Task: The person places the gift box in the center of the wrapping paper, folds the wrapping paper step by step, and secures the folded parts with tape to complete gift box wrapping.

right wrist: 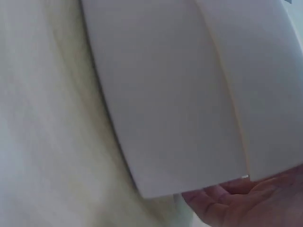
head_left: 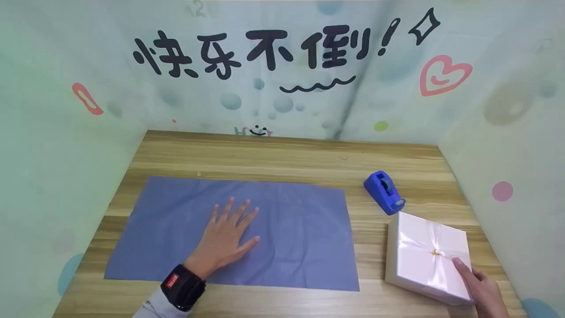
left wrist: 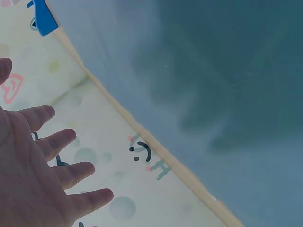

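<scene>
A blue-grey sheet (head_left: 304,238), paper or cloth, lies spread on the wooden table with light creases. Over its middle is my left hand (head_left: 223,240), palm down with the fingers straight and spread. The left wrist view shows this hand (left wrist: 33,165) holding nothing, and a soft shadow falls on the sheet. At the right, a pale gift box (head_left: 415,269) with a white satin ribbon (head_left: 437,278) is gripped at its right side by my right hand (head_left: 485,287), thumb on the lid. In the right wrist view its fingers are at the box's (right wrist: 165,104) lower edge.
A blue tape dispenser (head_left: 385,192) stands just behind the box. The wooden table (head_left: 282,152) is bordered by printed fabric walls (head_left: 291,88) at the back and both sides. A black band (head_left: 183,287) is on the left wrist.
</scene>
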`<state>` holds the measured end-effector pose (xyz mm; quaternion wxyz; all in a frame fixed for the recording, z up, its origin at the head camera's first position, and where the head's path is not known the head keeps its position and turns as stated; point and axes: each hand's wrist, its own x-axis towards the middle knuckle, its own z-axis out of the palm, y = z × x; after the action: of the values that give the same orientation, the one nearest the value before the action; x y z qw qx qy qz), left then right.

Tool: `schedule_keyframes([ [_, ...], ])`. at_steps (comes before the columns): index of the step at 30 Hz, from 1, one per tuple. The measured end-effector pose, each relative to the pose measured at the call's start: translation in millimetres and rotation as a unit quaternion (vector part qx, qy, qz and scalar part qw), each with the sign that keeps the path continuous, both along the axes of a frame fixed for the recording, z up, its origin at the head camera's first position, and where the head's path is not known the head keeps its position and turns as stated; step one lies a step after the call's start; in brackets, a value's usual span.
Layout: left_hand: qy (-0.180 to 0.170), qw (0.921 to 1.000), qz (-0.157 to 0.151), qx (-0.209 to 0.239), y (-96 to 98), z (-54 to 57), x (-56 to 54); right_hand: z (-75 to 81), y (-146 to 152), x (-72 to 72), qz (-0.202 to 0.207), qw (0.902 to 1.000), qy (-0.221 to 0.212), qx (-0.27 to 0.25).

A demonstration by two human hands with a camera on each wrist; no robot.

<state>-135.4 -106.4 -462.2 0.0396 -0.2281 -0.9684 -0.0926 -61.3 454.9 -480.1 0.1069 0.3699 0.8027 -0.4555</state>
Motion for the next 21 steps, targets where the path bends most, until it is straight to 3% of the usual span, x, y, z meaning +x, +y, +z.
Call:
schedule_keyframes([
  [8,0.012,0.9999,-0.004,0.008,-0.1,1.3,-0.3,8.7,0.0,-0.7,-0.040,0.9899,0.036,-0.131],
  [16,0.021,0.9996,-0.005,0.016,-0.3,1.8,0.3,14.7,-5.4,1.5,-0.062,0.9784,0.053,-0.190],
  [21,0.028,0.9994,-0.006,0.019,-0.4,3.3,1.9,13.0,-8.3,5.1,-0.083,0.9658,0.069,-0.236],
])
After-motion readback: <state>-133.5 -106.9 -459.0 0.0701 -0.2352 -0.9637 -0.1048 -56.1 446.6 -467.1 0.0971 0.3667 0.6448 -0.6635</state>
